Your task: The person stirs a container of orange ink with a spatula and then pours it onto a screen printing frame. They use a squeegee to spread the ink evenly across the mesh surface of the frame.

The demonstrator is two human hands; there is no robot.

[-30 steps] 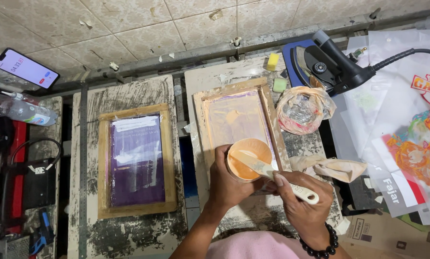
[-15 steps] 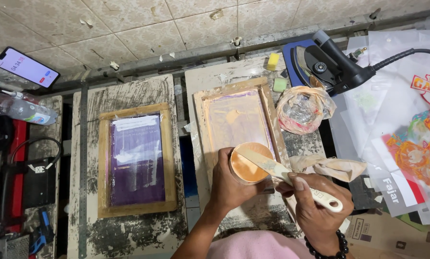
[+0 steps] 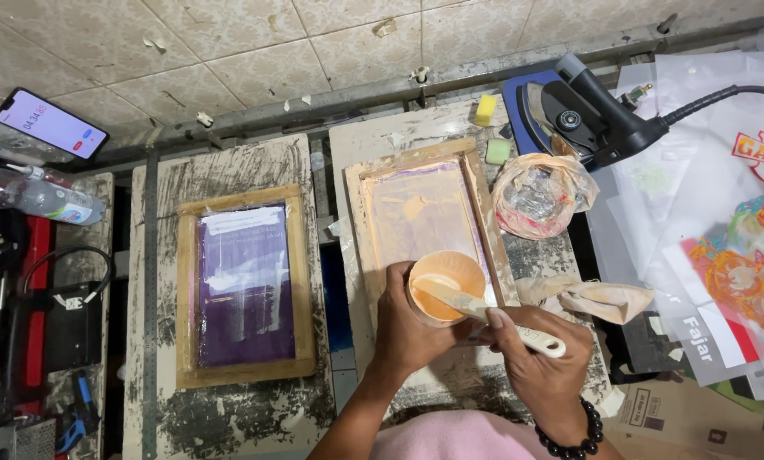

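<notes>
screen-printing workshop, wooden screen frames (image 3: 245,290), ink-stained boards (image 3: 169,170), heat press (image 3: 582,115)

Two wooden frames lie side by side on the worktable (image 3: 156,409) — the left frame (image 3: 244,286) well apart from the right frame (image 3: 424,223). A cup (image 3: 444,286) sits over the right frame's near end, a spatula (image 3: 488,318) resting in it. Right of that frame lie a crumpled bag (image 3: 539,194) and a rag (image 3: 588,298); behind the bag stands an iron (image 3: 585,115). Printed sheets (image 3: 723,213) spread at far right — a phone (image 3: 50,123) and bottle (image 3: 34,195) at far left.
</notes>
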